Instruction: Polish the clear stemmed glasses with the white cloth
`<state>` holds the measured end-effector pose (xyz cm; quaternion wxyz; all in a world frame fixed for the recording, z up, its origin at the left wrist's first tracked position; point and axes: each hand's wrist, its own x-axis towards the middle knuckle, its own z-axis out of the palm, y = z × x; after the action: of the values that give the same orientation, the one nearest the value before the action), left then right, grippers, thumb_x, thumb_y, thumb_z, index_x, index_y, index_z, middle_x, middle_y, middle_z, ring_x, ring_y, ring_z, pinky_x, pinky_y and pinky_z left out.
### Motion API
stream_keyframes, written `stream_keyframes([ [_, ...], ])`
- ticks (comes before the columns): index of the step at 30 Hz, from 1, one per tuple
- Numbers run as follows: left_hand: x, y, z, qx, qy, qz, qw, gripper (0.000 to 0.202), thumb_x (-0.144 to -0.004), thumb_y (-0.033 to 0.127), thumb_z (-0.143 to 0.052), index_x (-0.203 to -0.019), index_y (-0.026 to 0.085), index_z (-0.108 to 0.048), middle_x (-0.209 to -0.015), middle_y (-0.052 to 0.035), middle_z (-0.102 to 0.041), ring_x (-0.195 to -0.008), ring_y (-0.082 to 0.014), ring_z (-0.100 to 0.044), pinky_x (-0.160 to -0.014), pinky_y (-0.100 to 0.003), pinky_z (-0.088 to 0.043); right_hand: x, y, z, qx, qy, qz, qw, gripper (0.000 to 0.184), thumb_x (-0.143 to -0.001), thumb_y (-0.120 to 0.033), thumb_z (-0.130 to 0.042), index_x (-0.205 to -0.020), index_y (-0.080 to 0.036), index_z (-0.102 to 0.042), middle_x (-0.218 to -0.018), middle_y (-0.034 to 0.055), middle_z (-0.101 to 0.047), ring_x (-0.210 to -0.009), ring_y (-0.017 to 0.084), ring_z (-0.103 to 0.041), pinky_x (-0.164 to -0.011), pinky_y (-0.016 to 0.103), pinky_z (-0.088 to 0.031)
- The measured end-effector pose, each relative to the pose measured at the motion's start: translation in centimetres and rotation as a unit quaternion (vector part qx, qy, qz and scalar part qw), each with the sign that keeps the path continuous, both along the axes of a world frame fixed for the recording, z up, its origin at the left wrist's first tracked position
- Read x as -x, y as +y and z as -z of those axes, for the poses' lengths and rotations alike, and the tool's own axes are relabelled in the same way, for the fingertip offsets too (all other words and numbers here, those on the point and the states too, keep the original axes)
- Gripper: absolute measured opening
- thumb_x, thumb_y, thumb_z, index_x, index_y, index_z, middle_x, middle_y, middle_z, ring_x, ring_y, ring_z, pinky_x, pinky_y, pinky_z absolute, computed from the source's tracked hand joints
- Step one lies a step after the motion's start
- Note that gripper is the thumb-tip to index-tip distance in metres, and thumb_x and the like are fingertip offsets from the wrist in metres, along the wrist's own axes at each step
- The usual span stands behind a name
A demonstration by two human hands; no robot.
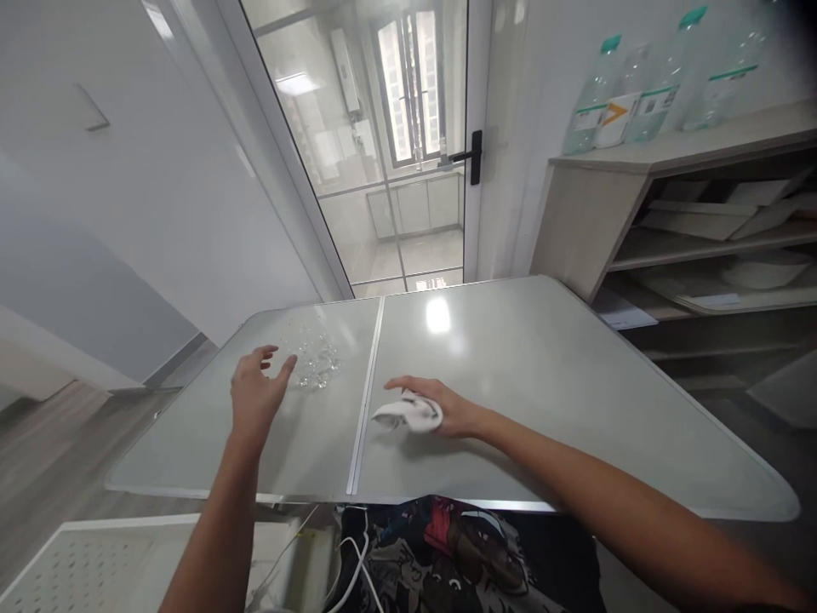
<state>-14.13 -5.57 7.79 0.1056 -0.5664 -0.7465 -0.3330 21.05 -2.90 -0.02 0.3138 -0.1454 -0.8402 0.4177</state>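
Observation:
A loose patch of small clear, glassy pieces [317, 364] lies on the left half of the folding table [511, 358]. Whether they are glass, ice or plastic I cannot tell. Just left of them, my left hand [259, 387] is held with thumb and fingers apart and nothing between them. My right hand [440, 407] grips a crumpled white piece of cloth or paper [408, 414] with some dark marks, right of the table's centre seam. Its index finger reaches out over the white piece.
A metal seam [367, 392] divides the tabletop. Behind stands a glass door [408, 213] with a black handle [473, 157]. To the right, several plastic bottles [657, 98] stand on a wooden shelf unit [587, 204]. A white plastic basket [95, 562] and white cables [357, 562] are below the near edge.

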Motion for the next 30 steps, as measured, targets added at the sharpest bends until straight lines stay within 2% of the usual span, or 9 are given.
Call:
stream_keyframes([
  [3, -0.6, -0.3, 2.6, 0.014, 0.001, 0.005, 1.000, 0.058, -0.087, 0.056, -0.066, -0.133, 0.020, -0.059, -0.119, -0.0135, -0.062, -0.101, -0.0280, -0.066, -0.096, -0.044, -0.053, 0.2, -0.2, -0.3, 0.198, 0.116, 0.015, 0.973, 0.051, -0.095, -0.037, -0.058, -0.143, -0.024, -0.048, -0.111, 0.0055, -0.065, -0.097, 0.020, -0.061, -0.086, 0.033, -0.049],
  [5, -0.9, -0.3, 3.5, 0.020, 0.017, 0.012, 1.000, 0.056, -0.087, 0.054, -0.067, -0.133, 0.022, -0.060, -0.121, -0.0138, -0.058, -0.104, -0.0295, -0.065, -0.101, -0.047, -0.050, 0.1, -0.2, -0.6, 0.250, 0.157, 0.066, 0.953, 0.048, -0.095, -0.041, -0.059, -0.139, -0.025, -0.052, -0.109, 0.0049, -0.063, -0.099, 0.021, -0.060, -0.087, 0.033, -0.050],
  [12, -1.7, -0.1, 4.7, 0.028, 0.008, 0.022, 0.999, 0.032, -0.089, 0.049, -0.065, -0.108, 0.023, -0.059, -0.116, -0.0121, -0.056, -0.108, -0.0309, -0.063, -0.091, -0.042, -0.053, -0.7, 0.3, -1.3, 0.211, 0.165, 0.191, 0.944, 0.040, -0.087, -0.043, -0.070, -0.124, -0.028, -0.060, -0.097, 0.0003, -0.058, -0.075, 0.015, -0.050, -0.067, 0.027, -0.043],
  [16, -1.8, -0.4, 5.4, 0.061, -0.025, 0.028, 0.997, 0.031, -0.092, 0.047, -0.060, -0.112, 0.025, -0.051, -0.107, -0.0097, -0.062, -0.097, -0.0304, -0.067, -0.081, -0.041, -0.053, -0.3, 1.2, -0.5, 0.241, 0.183, 0.213, 0.929, 0.030, -0.082, -0.046, -0.077, -0.097, -0.022, -0.066, -0.092, 0.0016, -0.059, -0.080, 0.018, -0.054, -0.069, 0.027, -0.044],
  [20, -2.7, -1.0, 5.2, 0.022, -0.051, 0.069, 0.996, 0.028, -0.094, 0.045, -0.057, -0.113, 0.027, -0.050, -0.112, -0.0099, -0.062, -0.101, -0.0311, -0.069, -0.088, -0.045, -0.054, -0.2, 2.2, 0.5, 0.358, 0.209, 0.214, 0.884, 0.040, -0.092, -0.058, -0.060, -0.102, -0.020, -0.064, -0.091, 0.0027, -0.062, -0.084, 0.020, -0.057, -0.078, 0.031, -0.048],
  [22, -3.9, -1.3, 4.8, -0.042, -0.102, 0.110, 0.988, 0.033, -0.093, 0.047, -0.060, -0.118, 0.028, -0.048, -0.124, -0.0104, -0.057, -0.108, -0.0297, -0.069, -0.096, -0.046, -0.054, -0.5, 2.7, 0.6, 0.326, 0.199, 0.264, 0.886, 0.041, -0.092, -0.059, -0.059, -0.106, -0.021, -0.064, -0.097, 0.0033, -0.063, -0.092, 0.021, -0.058, -0.086, 0.032, -0.048],
  [24, -5.4, -1.2, 4.1, -0.079, -0.230, 0.175, 0.954, 0.045, -0.093, 0.048, -0.063, -0.129, 0.032, -0.041, -0.133, -0.0088, -0.051, -0.104, -0.0246, -0.072, -0.098, -0.044, -0.056, -1.0, 3.1, 0.4, 0.238, 0.185, 0.311, 0.902, 0.039, -0.090, -0.056, -0.063, -0.109, -0.022, -0.064, -0.102, 0.0027, -0.063, -0.095, 0.021, -0.057, -0.088, 0.031, -0.046],
  [26, -7.1, -0.4, 3.5, -0.072, -0.377, 0.254, 0.888, 0.058, -0.093, 0.050, -0.062, -0.139, 0.037, -0.029, -0.130, -0.0059, -0.054, -0.098, -0.0204, -0.073, -0.097, -0.045, -0.058, -1.5, 3.5, 0.1, 0.181, 0.178, 0.320, 0.913, 0.037, -0.090, -0.056, -0.063, -0.103, -0.021, -0.066, -0.095, 0.0021, -0.063, -0.089, 0.020, -0.057, -0.082, 0.030, -0.046],
  [30, -9.8, 3.2, 2.7, 0.026, -0.550, 0.321, 0.771, 0.053, -0.096, 0.062, -0.050, -0.135, 0.027, -0.043, -0.123, -0.0097, -0.064, -0.096, -0.0189, -0.072, -0.091, -0.041, -0.060, -2.2, 4.7, 0.2, 0.244, 0.196, 0.360, 0.879, 0.042, -0.086, -0.062, -0.063, -0.086, -0.019, -0.066, -0.079, 0.0013, -0.063, -0.079, 0.021, -0.058, -0.073, 0.030, -0.047],
])
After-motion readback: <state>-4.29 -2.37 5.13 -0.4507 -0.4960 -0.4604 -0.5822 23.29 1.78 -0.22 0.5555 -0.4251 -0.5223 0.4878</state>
